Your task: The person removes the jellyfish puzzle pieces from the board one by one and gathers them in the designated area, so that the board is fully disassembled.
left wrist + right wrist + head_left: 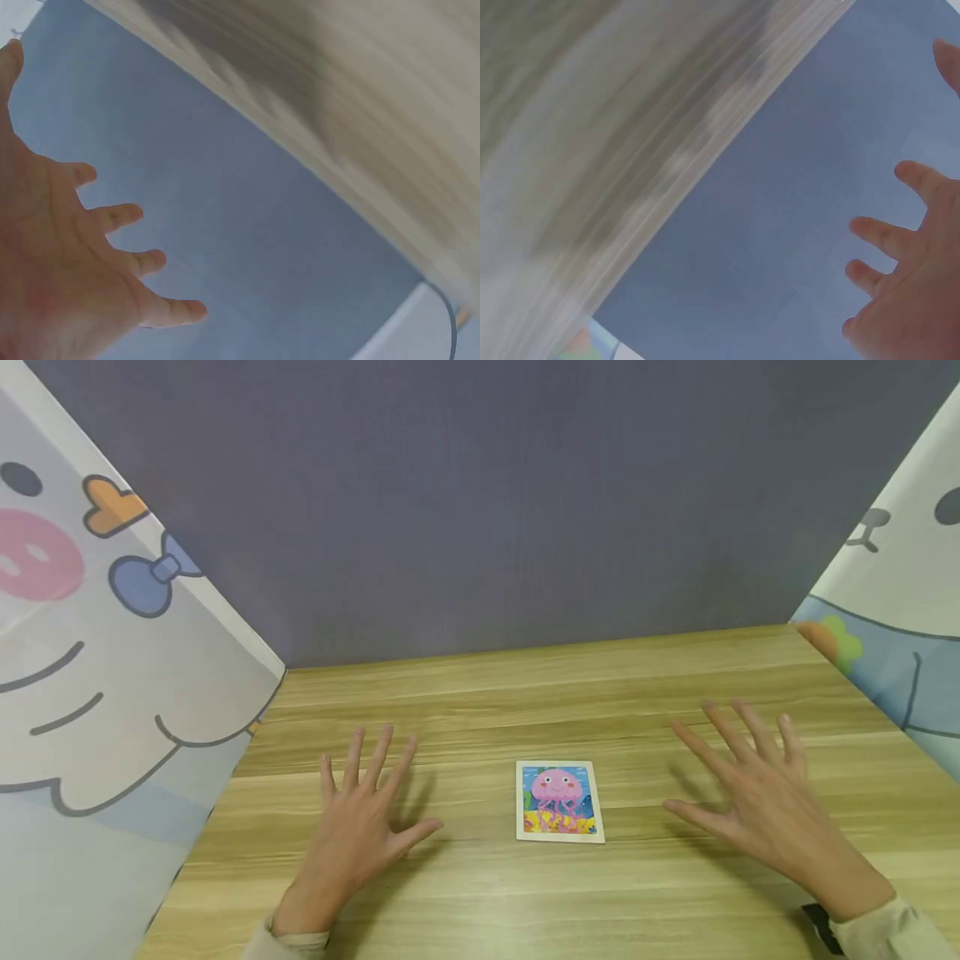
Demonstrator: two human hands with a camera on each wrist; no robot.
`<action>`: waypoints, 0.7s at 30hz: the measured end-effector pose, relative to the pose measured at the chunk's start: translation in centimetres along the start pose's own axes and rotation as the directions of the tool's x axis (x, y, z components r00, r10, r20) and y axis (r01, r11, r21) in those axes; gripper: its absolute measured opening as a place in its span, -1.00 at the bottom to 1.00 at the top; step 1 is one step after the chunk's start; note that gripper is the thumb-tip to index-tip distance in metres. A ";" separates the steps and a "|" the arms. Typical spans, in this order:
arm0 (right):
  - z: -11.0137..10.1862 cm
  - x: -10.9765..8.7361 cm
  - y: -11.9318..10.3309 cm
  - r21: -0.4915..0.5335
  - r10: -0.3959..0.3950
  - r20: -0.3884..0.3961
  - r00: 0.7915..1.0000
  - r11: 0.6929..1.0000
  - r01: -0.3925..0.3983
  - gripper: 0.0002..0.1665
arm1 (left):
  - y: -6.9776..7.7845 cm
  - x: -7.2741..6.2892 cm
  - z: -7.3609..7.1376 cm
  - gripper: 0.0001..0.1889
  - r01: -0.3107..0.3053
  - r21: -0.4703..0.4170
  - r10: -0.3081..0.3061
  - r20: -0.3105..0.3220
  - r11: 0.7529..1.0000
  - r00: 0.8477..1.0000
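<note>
A small square picture card (558, 800) with a white border lies flat on the wooden table (480, 893). It shows a smiling pink jellyfish over a yellow and blue sea floor. To the left of the card, my left hand (356, 831) is held palm down over the wood with fingers spread, casting a shadow. My right hand (765, 806) is spread the same way on the card's right side. Both palms hold nothing, as the left wrist view of the left hand (60, 255) and the right wrist view of the right hand (915, 277) show.
A dark grey-blue panel (480, 510) rises behind the table's far edge. Light walls with cartoon animals stand at the left (187, 685) and right (915, 560). A small black item (821, 928) shows beside the right sleeve (892, 933).
</note>
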State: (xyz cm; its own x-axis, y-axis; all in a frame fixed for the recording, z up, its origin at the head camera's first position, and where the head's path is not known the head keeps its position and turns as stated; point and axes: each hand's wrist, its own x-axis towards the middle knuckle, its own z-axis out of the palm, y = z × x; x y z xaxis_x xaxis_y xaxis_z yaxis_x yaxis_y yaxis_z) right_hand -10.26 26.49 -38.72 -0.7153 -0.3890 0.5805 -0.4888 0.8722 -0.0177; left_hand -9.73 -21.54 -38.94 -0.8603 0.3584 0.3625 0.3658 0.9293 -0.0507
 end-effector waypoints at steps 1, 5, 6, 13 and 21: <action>0.0 0.1 -0.1 0.000 -0.005 -0.001 1.000 1.000 0.005 0.07 | 0.2 0.2 0.0 0.09 -0.006 -0.013 0.006 0.010 1.000 1.000; 0.0 0.8 -0.6 0.039 -0.028 0.007 1.000 0.999 0.028 0.03 | 1.3 0.7 0.1 0.03 -0.055 -0.052 0.057 0.045 0.997 0.997; 0.1 1.0 -0.7 0.055 -0.037 0.010 0.999 0.998 0.037 0.01 | 1.5 0.9 0.2 0.01 -0.071 -0.059 0.075 0.055 0.996 0.996; 0.7 2.3 -2.1 0.157 -0.102 0.029 0.994 0.983 0.096 -0.21 | 3.2 1.9 -0.1 -0.13 -0.165 -0.140 0.179 0.095 0.976 0.979; 1.4 4.3 -4.1 0.284 -0.080 0.221 0.972 0.959 0.014 -0.51 | 4.8 3.1 0.1 -0.28 -0.251 -0.257 0.295 0.150 0.933 0.943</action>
State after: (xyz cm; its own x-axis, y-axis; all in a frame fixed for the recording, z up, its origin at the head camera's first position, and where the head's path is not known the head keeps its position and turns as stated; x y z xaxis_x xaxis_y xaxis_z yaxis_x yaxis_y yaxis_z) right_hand -12.05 20.85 -37.30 -0.7668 -0.5131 0.3857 -0.6205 0.7465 -0.2403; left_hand -10.69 -15.95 -38.10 -0.7570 0.6260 0.1872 0.6487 0.7543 0.1011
